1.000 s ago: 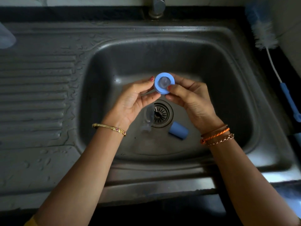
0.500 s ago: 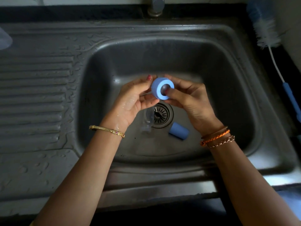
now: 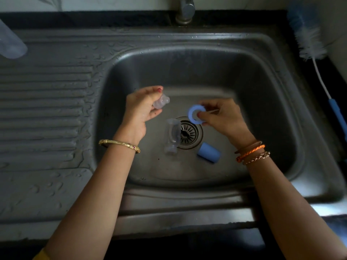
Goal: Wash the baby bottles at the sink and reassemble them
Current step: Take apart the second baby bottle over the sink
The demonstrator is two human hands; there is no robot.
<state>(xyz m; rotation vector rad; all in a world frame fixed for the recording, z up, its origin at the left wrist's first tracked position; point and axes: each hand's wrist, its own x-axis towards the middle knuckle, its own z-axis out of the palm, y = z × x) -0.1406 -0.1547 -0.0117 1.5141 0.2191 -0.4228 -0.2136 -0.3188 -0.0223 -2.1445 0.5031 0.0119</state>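
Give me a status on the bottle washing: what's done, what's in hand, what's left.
Done: the bottle is in parts. The clear bottle body and blue cap lie in the sink by the drain.
In hand: the left hand holds the clear nipple; the right hand pinches the blue collar ring.
Left: no water runs from the tap, the bottle brush lies untouched, and reassembly remains.
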